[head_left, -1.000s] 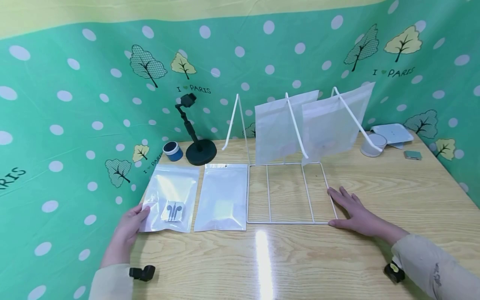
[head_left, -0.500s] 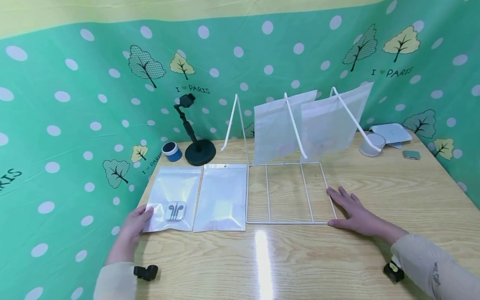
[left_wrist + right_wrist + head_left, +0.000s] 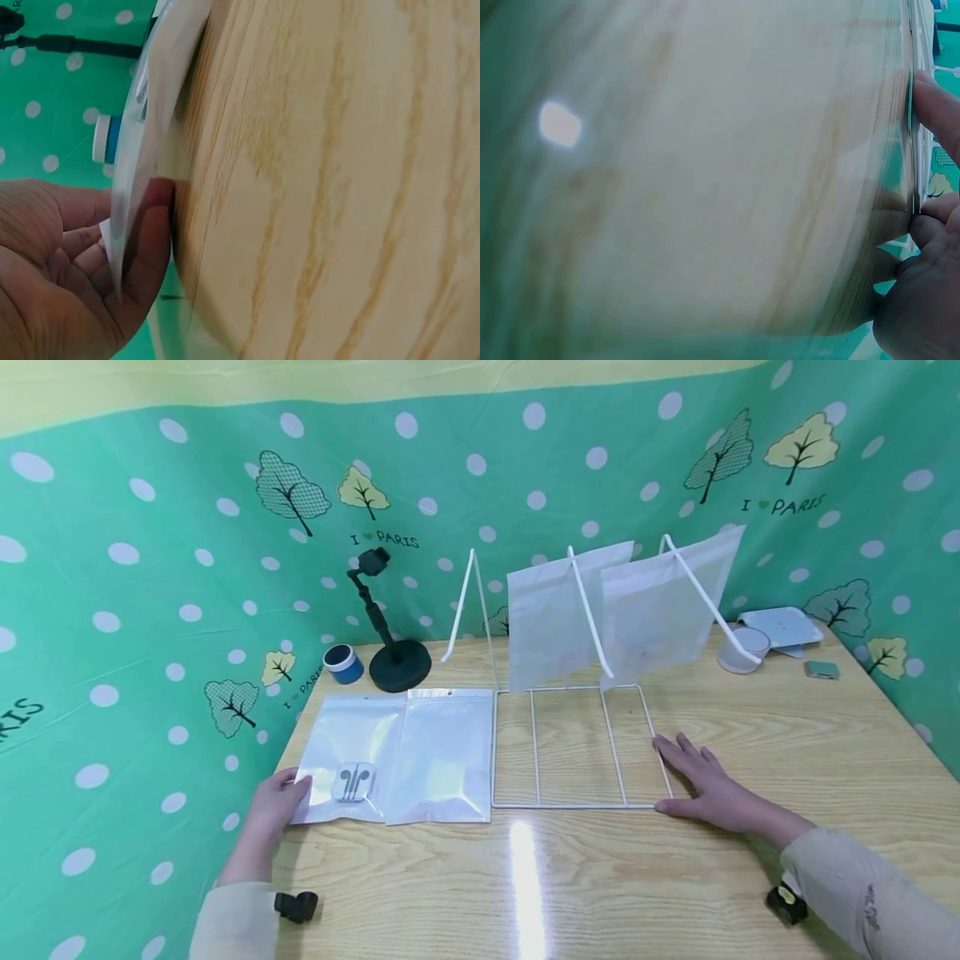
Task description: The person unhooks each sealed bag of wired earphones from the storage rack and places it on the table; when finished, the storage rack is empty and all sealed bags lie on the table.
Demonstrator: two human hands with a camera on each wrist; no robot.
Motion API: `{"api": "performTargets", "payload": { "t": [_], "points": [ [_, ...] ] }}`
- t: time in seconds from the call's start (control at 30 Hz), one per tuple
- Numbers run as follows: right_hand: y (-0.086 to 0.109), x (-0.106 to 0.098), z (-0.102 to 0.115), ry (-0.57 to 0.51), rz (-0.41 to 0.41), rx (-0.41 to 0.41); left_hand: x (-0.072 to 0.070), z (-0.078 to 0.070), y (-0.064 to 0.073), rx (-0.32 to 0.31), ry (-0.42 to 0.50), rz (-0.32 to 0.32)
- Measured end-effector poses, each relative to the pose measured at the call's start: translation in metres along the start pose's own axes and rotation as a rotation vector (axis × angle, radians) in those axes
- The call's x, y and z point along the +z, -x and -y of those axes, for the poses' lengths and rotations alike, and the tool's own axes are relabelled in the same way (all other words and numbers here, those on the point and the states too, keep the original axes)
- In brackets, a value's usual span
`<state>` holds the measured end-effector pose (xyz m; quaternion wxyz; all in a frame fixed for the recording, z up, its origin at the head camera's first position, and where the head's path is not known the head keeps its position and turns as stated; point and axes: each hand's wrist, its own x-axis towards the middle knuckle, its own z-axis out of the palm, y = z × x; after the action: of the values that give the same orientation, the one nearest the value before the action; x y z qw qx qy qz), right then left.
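Left hand [image 3: 274,806] pinches the left edge of the earphone bag [image 3: 348,722], thumb on top, fingers under, that edge raised off the tabletop [image 3: 420,885]. Right hand [image 3: 708,789] spread, fingers loose, resting at the right end of the wire rack [image 3: 585,807], gripping nothing. Earphone bag is at the near left, earphone case [image 3: 353,782] low in it, seemingly inside; its right edge meets the plain bag [image 3: 447,752], overlap or not can't tell. Plain bag sits between it and the rack. Step in hand looks like lining up the earphone bag beside the plain one; next move probably calls for lowering the pinched edge and letting go, right hand steadying the rack. Rack's left hook [image 3: 461,602] is bare, middle hanging bag [image 3: 547,627] and right hanging bag [image 3: 652,618] are on the others. Far left: blue jar [image 3: 345,668], black stand [image 3: 400,666]. Far right: clear cup [image 3: 735,656], small green box [image 3: 822,669]
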<state>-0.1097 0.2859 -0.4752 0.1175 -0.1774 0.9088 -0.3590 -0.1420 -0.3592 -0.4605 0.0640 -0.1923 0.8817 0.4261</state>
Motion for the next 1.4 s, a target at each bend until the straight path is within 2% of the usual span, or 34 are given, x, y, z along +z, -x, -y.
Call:
{"api": "performTargets", "payload": {
  "t": [0.17,0.4,0.5,0.7,0.9,1.1,1.23,1.4],
  "points": [
    [0.000,0.001,-0.001,0.006,-0.003,-0.003,-0.003,-0.006,0.006,0.021,-0.084,-0.049],
    [0.001,0.001,-0.001,-0.001,0.003,0.006,-0.010,-0.017,0.016,0.050,-0.275,-0.124],
    [0.001,0.002,-0.001,0.000,0.004,0.001,-0.011,-0.024,0.020,0.065,-0.325,-0.145],
    [0.002,0.002,-0.001,-0.003,0.003,-0.009,0.001,-0.048,0.025,0.180,-0.346,-0.158],
    [0.002,0.002,0.000,-0.001,0.006,0.003,0.025,-0.080,0.033,0.352,-0.300,-0.046],
    [0.002,0.001,0.001,0.005,0.007,0.014,0.059,-0.110,0.043,0.511,-0.290,0.078],
    [0.001,0.000,0.002,0.004,0.008,0.014,0.083,-0.124,0.051,0.626,-0.331,0.136],
    [0.000,-0.001,0.001,0.002,0.014,0.013,0.115,-0.138,0.060,0.676,-0.445,0.257]
  ]
}}
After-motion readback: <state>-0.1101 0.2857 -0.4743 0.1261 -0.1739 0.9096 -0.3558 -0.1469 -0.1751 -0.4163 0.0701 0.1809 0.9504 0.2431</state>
